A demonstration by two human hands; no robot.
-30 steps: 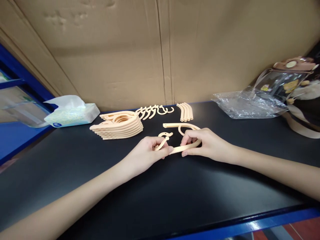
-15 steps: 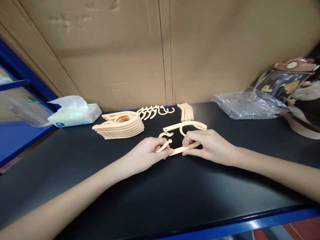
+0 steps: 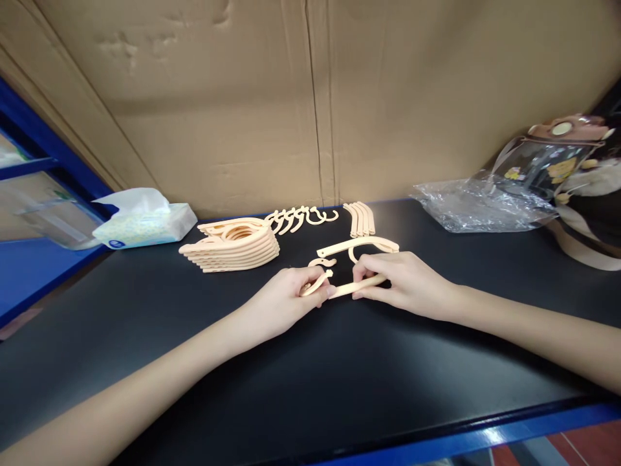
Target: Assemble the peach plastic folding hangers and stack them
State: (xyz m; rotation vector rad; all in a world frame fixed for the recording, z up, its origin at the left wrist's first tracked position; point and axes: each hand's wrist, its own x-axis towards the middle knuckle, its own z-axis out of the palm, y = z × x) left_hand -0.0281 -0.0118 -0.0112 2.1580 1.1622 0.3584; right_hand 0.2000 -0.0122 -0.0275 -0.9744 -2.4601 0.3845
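My left hand (image 3: pixel 290 291) is closed on a cream plastic curved hanger piece (image 3: pixel 317 285), whose small notched end points up between the fingers. Just behind that hand shows another curved hook-like part (image 3: pixel 322 262); whether the two are joined is hidden. My right hand (image 3: pixel 395 281) pinches a cream hanger arm (image 3: pixel 345 289) from the right, and the arm's left end meets my left fingertips. Past the right hand lies a second long hanger arm (image 3: pixel 347 246), with a thin curved part (image 3: pixel 352 254) beneath it, partly covered by the hand.
Several nested hanger pieces (image 3: pixel 233 249) are stacked at back left. Behind them lie several hooks (image 3: pixel 291 219), and to the right several short curved arms (image 3: pixel 359 219). A tissue pack (image 3: pixel 145 220), a clear plastic bag (image 3: pixel 485 207) and a strapped bottle (image 3: pixel 548 162) line the black table (image 3: pixel 310 388).
Both hands keep nearly the same place and grip. The right hand has shifted very slightly left along with its hanger arm, and the camera view has moved a little.
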